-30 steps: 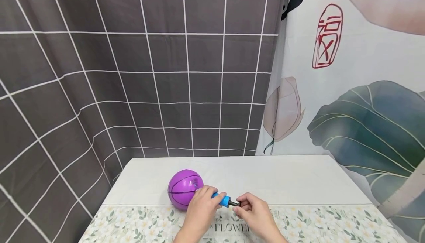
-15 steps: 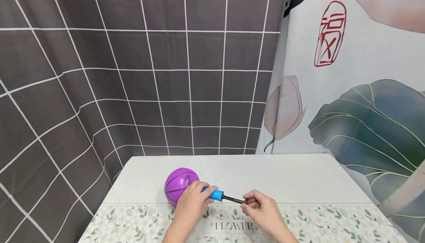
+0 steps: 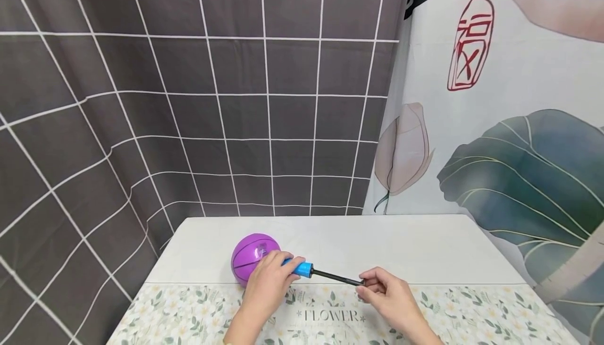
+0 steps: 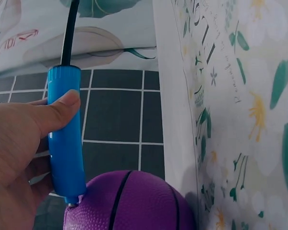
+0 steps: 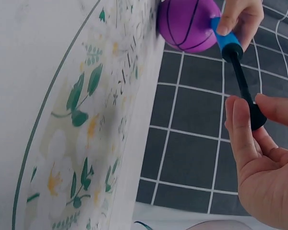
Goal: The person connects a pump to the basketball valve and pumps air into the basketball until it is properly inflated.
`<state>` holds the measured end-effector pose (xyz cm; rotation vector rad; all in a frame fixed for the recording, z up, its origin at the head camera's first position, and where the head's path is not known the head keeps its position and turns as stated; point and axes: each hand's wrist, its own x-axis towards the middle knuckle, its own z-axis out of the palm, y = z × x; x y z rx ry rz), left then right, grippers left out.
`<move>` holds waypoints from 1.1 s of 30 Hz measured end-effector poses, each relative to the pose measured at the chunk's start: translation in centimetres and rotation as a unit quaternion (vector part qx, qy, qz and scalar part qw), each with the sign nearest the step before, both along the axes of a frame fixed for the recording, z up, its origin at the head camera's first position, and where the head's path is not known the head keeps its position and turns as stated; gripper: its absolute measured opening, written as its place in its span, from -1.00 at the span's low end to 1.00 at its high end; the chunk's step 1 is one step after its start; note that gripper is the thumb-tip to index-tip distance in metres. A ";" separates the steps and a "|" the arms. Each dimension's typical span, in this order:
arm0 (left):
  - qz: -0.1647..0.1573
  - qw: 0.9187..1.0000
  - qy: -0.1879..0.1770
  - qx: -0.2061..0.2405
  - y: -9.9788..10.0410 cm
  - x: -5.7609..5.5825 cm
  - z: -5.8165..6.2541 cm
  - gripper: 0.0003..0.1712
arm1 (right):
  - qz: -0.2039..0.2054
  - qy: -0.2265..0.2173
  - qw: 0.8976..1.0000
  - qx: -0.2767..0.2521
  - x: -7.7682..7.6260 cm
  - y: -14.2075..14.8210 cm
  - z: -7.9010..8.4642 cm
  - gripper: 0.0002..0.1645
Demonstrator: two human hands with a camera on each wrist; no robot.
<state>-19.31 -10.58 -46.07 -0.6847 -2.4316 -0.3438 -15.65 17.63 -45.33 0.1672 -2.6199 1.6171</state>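
A purple ball [image 3: 250, 256] with black lines, like a small basketball, rests on the table. My left hand [image 3: 269, 282] grips the blue barrel of a hand pump [image 4: 66, 134], whose narrow tip meets the ball in the left wrist view. Out of the barrel's other end runs a long black rod [image 3: 337, 277]. At the rod's far end my right hand [image 3: 389, 298] pinches the black knob [image 5: 257, 117] between thumb and fingers.
The table [image 3: 377, 245] has a plain white back half and a flower-printed front half with lettering. Behind it hangs a dark grid curtain [image 3: 292, 125]; a white curtain with leaf prints [image 3: 528, 177] hangs at the right.
My right hand has moved right with the knob, and much more of the rod shows. My left hand, the barrel and the ball have shifted slightly left.
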 end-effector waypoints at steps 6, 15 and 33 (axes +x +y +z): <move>-0.007 1.000 0.012 -0.016 0.8 0.2 -0.1 -0.54 | 0.014 0.013 1.000 0.009 -0.4 -2.0 -0.3 -0.69; -0.030 0.998 0.051 -0.009 2.8 0.8 -0.8 -0.55 | 0.040 0.038 0.998 0.014 -1.2 -4.8 -0.6 -0.68; 0.006 1.000 0.005 -0.004 -0.1 -0.4 -0.2 -0.53 | -0.010 -0.009 1.000 0.016 -0.5 -0.7 0.2 -0.69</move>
